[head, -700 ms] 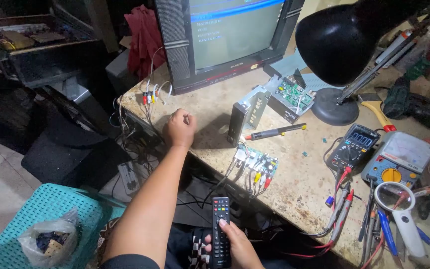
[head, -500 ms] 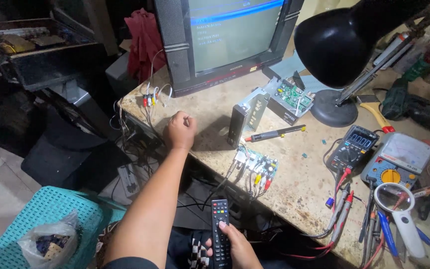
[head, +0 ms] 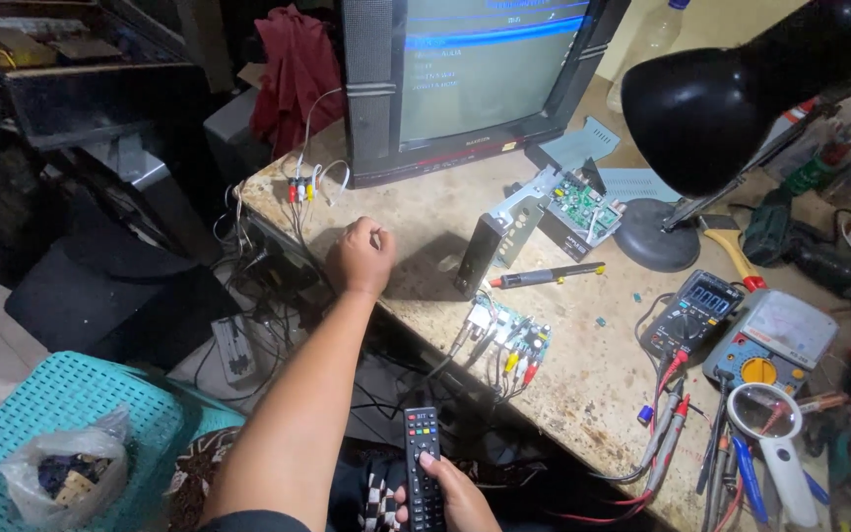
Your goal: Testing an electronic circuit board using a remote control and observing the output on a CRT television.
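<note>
My left hand [head: 360, 256] rests as a loose fist on the worn workbench [head: 425, 212], near its left edge, holding nothing. My right hand [head: 450, 493] is low in my lap, gripping a black remote control [head: 423, 463] with the thumb on its buttons. The remote points up toward an old television [head: 465, 79] at the back of the bench, its screen showing a blue and grey menu. A small circuit board with coloured connectors [head: 504, 340] hangs over the bench's front edge, just right of my left arm.
An opened set-top box with a green board [head: 554, 212] and a pen-like tool [head: 549, 276] lie mid-bench. A black desk lamp [head: 711, 108], two multimeters [head: 701, 310], a magnifier [head: 770, 424] and probes crowd the right. A teal basket [head: 61, 414] sits lower left.
The view has shifted slightly. Both hands stay where they were, the left fist on the bench and the right holding the remote.
</note>
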